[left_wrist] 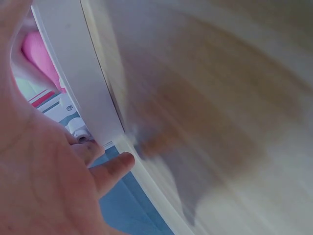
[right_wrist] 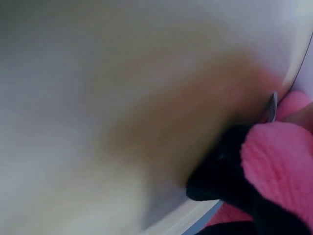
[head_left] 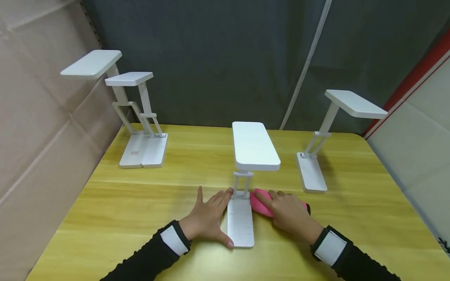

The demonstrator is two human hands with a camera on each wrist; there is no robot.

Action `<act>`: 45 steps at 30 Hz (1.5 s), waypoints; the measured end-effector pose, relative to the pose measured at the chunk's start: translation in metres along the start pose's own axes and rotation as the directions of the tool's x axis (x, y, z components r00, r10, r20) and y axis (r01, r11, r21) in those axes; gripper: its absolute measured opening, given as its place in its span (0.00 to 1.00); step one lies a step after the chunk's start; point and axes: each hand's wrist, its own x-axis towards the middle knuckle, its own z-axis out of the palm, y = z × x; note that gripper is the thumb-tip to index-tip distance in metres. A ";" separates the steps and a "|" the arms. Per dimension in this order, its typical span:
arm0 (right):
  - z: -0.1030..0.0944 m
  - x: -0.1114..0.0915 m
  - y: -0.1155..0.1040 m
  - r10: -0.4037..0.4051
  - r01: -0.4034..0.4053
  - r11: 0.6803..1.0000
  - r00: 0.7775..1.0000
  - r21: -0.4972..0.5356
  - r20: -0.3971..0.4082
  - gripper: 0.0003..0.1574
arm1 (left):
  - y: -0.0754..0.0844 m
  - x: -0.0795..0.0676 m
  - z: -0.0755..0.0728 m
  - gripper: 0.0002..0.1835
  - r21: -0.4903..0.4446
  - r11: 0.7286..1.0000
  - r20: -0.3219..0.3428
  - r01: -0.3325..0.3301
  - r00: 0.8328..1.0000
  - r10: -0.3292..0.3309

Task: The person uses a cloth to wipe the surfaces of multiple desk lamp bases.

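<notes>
A white folding desk lamp (head_left: 240, 222) stands upright in the middle of the table, its flat head tilted above the base. My left hand (head_left: 210, 218) is spread along the left edge of that base, fingertips near the hinge and thumb at the front corner. In the left wrist view its fingers (left_wrist: 113, 174) reach out straight beside the base's side. On the other side, my right hand (head_left: 289, 212) grips a pink fluffy cloth (head_left: 261, 203) against the base. A black object (right_wrist: 225, 169) with a thin grey edge pokes out of the cloth; its kind is unclear.
Two more white lamps (head_left: 154, 152) stand side by side at the back left. Another lamp (head_left: 312, 173) is at the right. The wooden table (head_left: 190, 156) backs onto a dark curtain (head_left: 211, 58), with a beige fabric wall (head_left: 42, 117) at the left.
</notes>
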 end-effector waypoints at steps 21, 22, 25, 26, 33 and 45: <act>-0.033 -0.043 -0.058 -0.523 0.533 0.842 0.845 0.085 -0.112 0.35 | -0.002 0.003 -0.004 0.68 -0.018 1.000 0.050 0.015 0.999 -0.014; -0.033 -0.040 -0.064 -0.524 0.533 0.845 0.842 0.046 -0.129 0.37 | -0.002 0.004 -0.005 0.67 -0.015 1.000 0.052 0.016 0.999 -0.015; -0.031 -0.028 -0.083 -0.511 0.512 0.858 0.844 -0.041 -0.161 0.36 | -0.001 0.005 -0.006 0.65 -0.009 1.000 0.047 0.012 0.999 -0.012; -0.029 -0.026 -0.088 -0.506 0.502 0.862 0.847 -0.068 -0.163 0.35 | -0.001 0.005 -0.005 0.65 -0.013 1.000 0.045 0.009 0.999 -0.008; -0.024 -0.030 -0.098 -0.391 0.386 0.920 0.914 -0.067 -0.110 0.33 | 0.002 0.006 -0.005 0.64 -0.005 1.000 0.053 0.007 0.999 -0.007; -0.035 -0.059 -0.062 -0.192 0.123 0.913 0.971 0.389 0.144 0.40 | 0.002 0.002 -0.007 0.65 -0.014 1.000 0.071 0.023 0.997 -0.022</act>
